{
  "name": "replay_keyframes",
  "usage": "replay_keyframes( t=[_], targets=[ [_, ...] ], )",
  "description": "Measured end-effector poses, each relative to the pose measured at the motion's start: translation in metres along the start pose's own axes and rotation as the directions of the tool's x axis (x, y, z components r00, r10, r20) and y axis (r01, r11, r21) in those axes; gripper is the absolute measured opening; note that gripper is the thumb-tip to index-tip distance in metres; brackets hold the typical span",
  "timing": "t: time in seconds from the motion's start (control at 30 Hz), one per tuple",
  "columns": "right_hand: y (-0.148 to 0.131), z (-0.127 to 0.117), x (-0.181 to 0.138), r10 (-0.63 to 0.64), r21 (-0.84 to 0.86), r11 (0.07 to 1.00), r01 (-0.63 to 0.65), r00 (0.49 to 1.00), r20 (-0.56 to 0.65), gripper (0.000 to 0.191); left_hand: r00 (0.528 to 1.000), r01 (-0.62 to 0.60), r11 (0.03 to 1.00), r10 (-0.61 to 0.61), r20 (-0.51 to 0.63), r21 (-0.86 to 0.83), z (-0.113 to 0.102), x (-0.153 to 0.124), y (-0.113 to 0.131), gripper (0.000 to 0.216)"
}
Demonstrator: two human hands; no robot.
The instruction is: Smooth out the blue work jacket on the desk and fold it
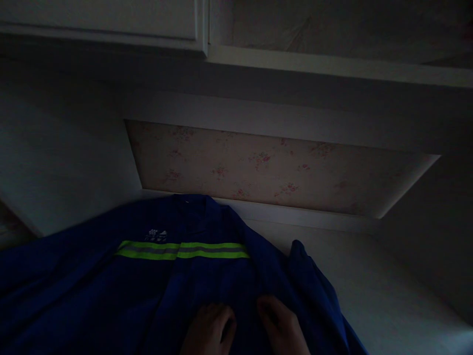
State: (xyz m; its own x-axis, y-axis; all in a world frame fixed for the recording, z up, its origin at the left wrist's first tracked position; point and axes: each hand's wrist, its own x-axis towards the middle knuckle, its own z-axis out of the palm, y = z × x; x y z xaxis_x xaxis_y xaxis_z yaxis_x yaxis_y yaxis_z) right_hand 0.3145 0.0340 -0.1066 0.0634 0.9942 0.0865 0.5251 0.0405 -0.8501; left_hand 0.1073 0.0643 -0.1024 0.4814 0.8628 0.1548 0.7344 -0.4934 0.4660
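1. Jacket (pixel 155 281), blue, lies spread at lower left of frame on a pale surface (pixel 369 286).
2. Left hand (pixel 209 329) and right hand (pixel 283 325) rest on it, fingers curled; whether they grip cloth cannot be told.
3. Risk: dim light hides creases; the bunched fold (pixel 306 268) may shift.

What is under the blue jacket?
The blue jacket lies spread on a pale surface, which shows beside it. Both hands, left hand and right hand, rest on top. Anything beneath the cloth is covered.

Floral wallpaper panel (pixel 273 167) behind a pale surface (pixel 388 296), cupboard (pixel 111 19) overhead.
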Motion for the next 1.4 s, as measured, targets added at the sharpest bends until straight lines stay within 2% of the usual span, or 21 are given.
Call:
replay_keyframes(
  t=[0.13, 0.3, 0.43, 0.73, 1.1, 1.4],
  targets=[
    [0.006, 0.005, 0.004, -0.119, -0.075, 0.989, 0.125, 0.989, 0.084, 0.024, 0.997, -0.052, 0.999, 0.051, 0.062, 0.011, 0.006, 0.002, -0.007, 0.017],
    [-0.008, -0.001, 0.000, -0.033, -0.014, 0.999, 0.034, 0.995, 0.090, 0.026, 0.996, 0.012, 1.000, -0.009, 0.083, -0.029, -0.009, 0.000, 0.005, 0.017],
    [-0.021, -0.007, -0.002, 0.029, 0.006, 1.000, -0.030, 0.995, 0.094, 0.027, 0.988, 0.067, 0.994, -0.055, 0.143, -0.081, -0.017, 0.000, 0.012, 0.020],
    [-0.019, -0.007, -0.003, 0.009, 0.026, 1.000, -0.011, 0.996, 0.087, 0.022, 0.987, 0.058, 0.995, -0.045, 0.156, -0.076, -0.018, -0.001, 0.012, 0.020],
    [-0.017, -0.006, -0.004, 0.055, 0.035, 0.998, -0.059, 0.992, 0.113, 0.023, 0.971, 0.114, 0.989, -0.091, 0.222, -0.093, -0.020, 0.000, 0.013, 0.022],
    [-0.020, -0.009, -0.003, 0.073, 0.055, 0.995, -0.080, 0.990, 0.119, 0.027, 0.972, 0.111, 0.991, -0.093, 0.218, -0.075, -0.017, -0.001, 0.012, 0.024]
  ],
)
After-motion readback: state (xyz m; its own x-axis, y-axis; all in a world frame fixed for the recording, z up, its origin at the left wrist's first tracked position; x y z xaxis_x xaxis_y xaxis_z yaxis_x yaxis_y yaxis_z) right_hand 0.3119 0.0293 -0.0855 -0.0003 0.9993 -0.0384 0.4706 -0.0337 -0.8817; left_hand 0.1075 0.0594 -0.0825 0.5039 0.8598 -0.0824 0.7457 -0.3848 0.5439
